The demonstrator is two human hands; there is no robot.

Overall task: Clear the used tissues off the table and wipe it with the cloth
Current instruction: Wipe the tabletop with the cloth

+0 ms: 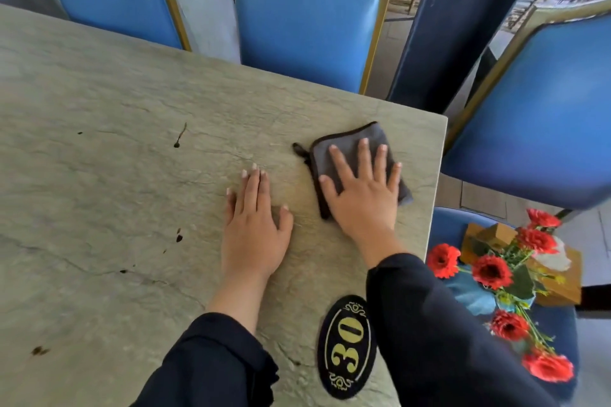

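nearest me, an oval black plaque marked 30 lies on the table between my two dark sleeves. my left hand rests flat on the bare stone, fingers straight, gripping nothing. my right hand is spread palm-down on the grey cloth, pressing it near the table's right corner, not clenched. dark spots dot the surface to the left. red flowers lie on a chair seat at right. blue chairs stand beyond the far edge.
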